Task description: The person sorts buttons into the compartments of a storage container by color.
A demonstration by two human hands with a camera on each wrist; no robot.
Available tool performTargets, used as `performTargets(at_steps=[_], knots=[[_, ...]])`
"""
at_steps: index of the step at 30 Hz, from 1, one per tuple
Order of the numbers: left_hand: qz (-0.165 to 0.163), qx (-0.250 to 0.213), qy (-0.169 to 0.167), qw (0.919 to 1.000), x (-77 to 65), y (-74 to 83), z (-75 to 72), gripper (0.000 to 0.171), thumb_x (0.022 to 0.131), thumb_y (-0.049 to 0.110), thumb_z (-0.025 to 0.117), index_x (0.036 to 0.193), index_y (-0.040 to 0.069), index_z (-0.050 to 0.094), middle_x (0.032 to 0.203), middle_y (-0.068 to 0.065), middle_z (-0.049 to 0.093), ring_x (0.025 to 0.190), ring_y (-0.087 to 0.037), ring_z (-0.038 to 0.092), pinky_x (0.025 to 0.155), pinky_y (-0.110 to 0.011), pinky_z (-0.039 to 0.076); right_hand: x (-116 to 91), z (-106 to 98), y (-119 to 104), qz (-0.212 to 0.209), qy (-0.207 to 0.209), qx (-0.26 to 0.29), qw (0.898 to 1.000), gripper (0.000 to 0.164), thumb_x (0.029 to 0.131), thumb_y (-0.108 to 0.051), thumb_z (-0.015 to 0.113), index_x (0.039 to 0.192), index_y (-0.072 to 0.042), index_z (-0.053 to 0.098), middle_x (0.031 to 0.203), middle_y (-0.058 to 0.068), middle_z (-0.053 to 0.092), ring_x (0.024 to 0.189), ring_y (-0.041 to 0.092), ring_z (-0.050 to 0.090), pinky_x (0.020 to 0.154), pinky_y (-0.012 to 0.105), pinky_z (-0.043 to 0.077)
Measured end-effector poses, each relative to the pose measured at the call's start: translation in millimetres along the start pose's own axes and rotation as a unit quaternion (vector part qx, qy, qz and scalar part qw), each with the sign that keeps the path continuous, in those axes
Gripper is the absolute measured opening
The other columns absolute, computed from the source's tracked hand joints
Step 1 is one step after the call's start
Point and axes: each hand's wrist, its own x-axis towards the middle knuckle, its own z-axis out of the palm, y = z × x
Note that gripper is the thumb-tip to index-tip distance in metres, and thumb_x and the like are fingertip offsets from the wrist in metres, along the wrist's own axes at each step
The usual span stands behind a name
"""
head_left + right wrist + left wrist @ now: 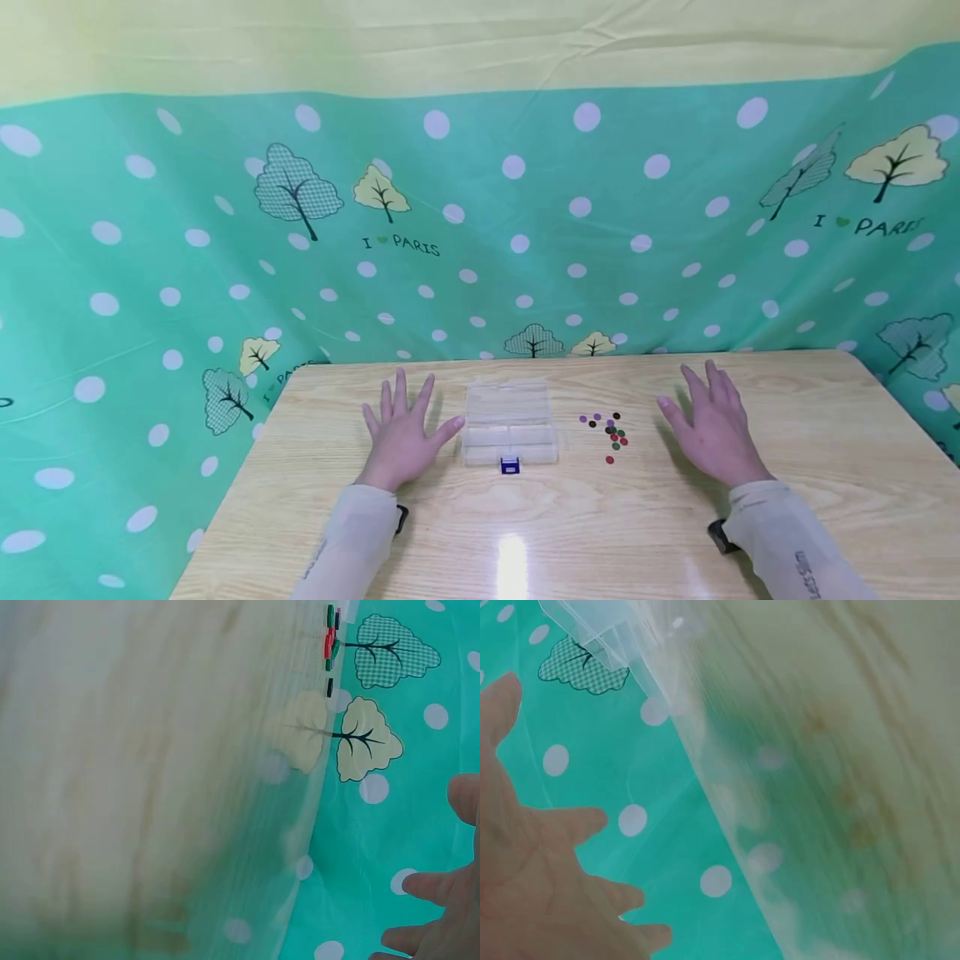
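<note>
My left hand point(403, 442) is spread over the table with straight fingers, its thumb tip close to the left side of a clear plastic box point(508, 435). The box has a blue latch point(510, 466) at its front, and its transparent lid point(507, 402) lies back behind it. To the right of the box, several small round discs point(616, 447) in red, green, black and purple lie scattered. My right hand point(714, 433) is beyond them on the right, fingers extended and nothing held. Both hands also show in their wrist views, the left point(547, 862) and the right point(446, 900).
The pale wooden table point(600, 533) reflects a bright light near its front. Behind it hangs a green curtain point(480, 217) with white dots and printed trees. Dark bands show at both wrists, below the light sleeves point(348, 537).
</note>
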Motion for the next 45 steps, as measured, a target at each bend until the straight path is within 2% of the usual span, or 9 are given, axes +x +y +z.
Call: performTargets(at_steps=[5, 10, 18, 26, 33, 40, 45], knots=[[0.001, -0.029, -0.006, 0.9996, 0.7, 0.2, 2.1, 0.093, 0.092, 0.075, 0.043, 0.163, 0.021, 0.016, 0.166, -0.02, -0.012, 0.151, -0.04, -0.015, 0.112, -0.072, -0.013, 1, 2, -2, 0.005, -0.006, 0.006, 1.0, 0.074, 0.107, -0.045, 0.039, 0.155, 0.008, 0.022, 0.16, 0.038, -0.001, 0.146, 0.057, -0.004, 0.109, 0.078, 0.003], [0.003, -0.044, -0.013, 0.9989, 1.7, 0.2, 4.1, 0.092, 0.093, 0.074, 0.043, 0.163, 0.021, 0.014, 0.166, -0.019, -0.013, 0.151, -0.034, -0.017, 0.114, -0.068, -0.014, 2, 3, -5, 0.012, -0.01, 0.009, 1.0, 0.075, 0.107, -0.046, 0.039, 0.156, 0.007, 0.021, 0.161, 0.036, -0.002, 0.147, 0.056, -0.005, 0.108, 0.079, 0.005], [-0.005, -0.047, -0.011, 0.9988, 0.8, 0.1, 6.9, 0.093, 0.094, 0.074, 0.041, 0.163, 0.018, 0.015, 0.166, -0.021, -0.008, 0.152, -0.037, -0.013, 0.114, -0.069, -0.011, 3, 7, -10, 0.027, -0.024, 0.014, 0.999, 0.076, 0.106, -0.049, 0.039, 0.157, 0.004, 0.019, 0.162, 0.033, -0.004, 0.147, 0.054, -0.006, 0.106, 0.08, 0.007], [-0.012, -0.074, -0.012, 0.9971, 0.7, 3.0, 7.5, 0.093, 0.094, 0.074, 0.042, 0.162, 0.017, 0.018, 0.166, -0.023, 0.002, 0.153, -0.04, -0.003, 0.116, -0.068, -0.008, 4, 11, -15, 0.027, -0.025, 0.026, 0.999, 0.075, 0.106, -0.049, 0.04, 0.155, 0.006, 0.024, 0.161, 0.035, 0.0, 0.146, 0.056, -0.001, 0.106, 0.081, 0.01], [-0.008, -0.13, -0.034, 0.9909, 0.9, 7.5, 9.8, 0.09, 0.096, 0.072, 0.041, 0.163, 0.017, 0.017, 0.166, -0.022, 0.006, 0.153, -0.038, -0.001, 0.118, -0.064, -0.005, 7, 12, -19, 0.032, -0.033, 0.03, 0.998, 0.073, 0.106, -0.046, 0.043, 0.155, 0.005, 0.026, 0.161, 0.035, 0.002, 0.146, 0.057, 0.003, 0.105, 0.081, 0.013], [0.006, -0.161, -0.047, 0.9858, 2.1, 12.6, 11.8, 0.088, 0.097, 0.07, 0.039, 0.163, 0.015, 0.015, 0.166, -0.02, 0.007, 0.153, -0.038, 0.001, 0.119, -0.062, -0.003, 7, 14, -18, 0.044, -0.046, 0.03, 0.998, 0.073, 0.106, -0.047, 0.042, 0.155, 0.004, 0.026, 0.161, 0.036, 0.003, 0.144, 0.059, 0.007, 0.104, 0.081, 0.017], [0.006, -0.186, -0.059, 0.9807, 2.5, 14.9, 13.7, 0.086, 0.099, 0.067, 0.039, 0.163, 0.015, 0.015, 0.167, -0.017, 0.007, 0.153, -0.038, 0.001, 0.118, -0.066, 0.002, 9, 15, -18, 0.06, -0.063, 0.028, 0.996, 0.076, 0.105, -0.053, 0.039, 0.157, 0.001, 0.025, 0.16, 0.036, 0.007, 0.144, 0.059, 0.009, 0.105, 0.08, 0.018]])
